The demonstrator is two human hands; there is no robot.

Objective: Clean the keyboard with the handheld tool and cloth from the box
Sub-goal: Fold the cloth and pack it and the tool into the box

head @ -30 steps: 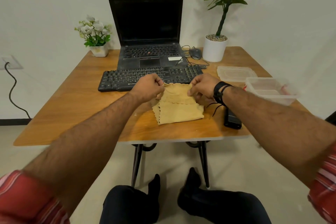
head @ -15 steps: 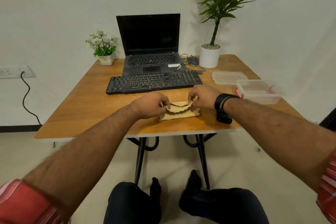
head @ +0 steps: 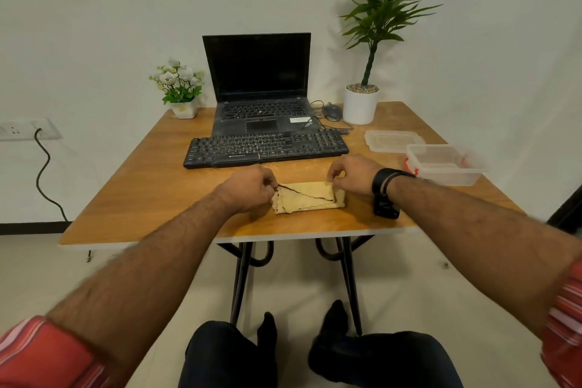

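A yellow cloth (head: 307, 198) lies folded into a narrow strip on the wooden table, just in front of the black keyboard (head: 266, 147). My left hand (head: 248, 187) pinches the cloth's left corner. At the right end, my right hand (head: 351, 175) pinches the top edge of the cloth. The black handheld tool (head: 385, 208) rests on the table under my right wrist, partly hidden by it. The open clear plastic box (head: 445, 164) stands at the right edge of the table.
Behind the keyboard stands an open laptop (head: 259, 88) with a mouse (head: 332, 111) to its right. The box's lid (head: 392, 140) lies beside the box. A white flower pot (head: 184, 109) sits back left, a tall potted plant (head: 360, 102) back right.
The cloth has been folded from a wider square into a narrow strip, with both hands bringing its far edge toward me. The camera has pulled back and up.
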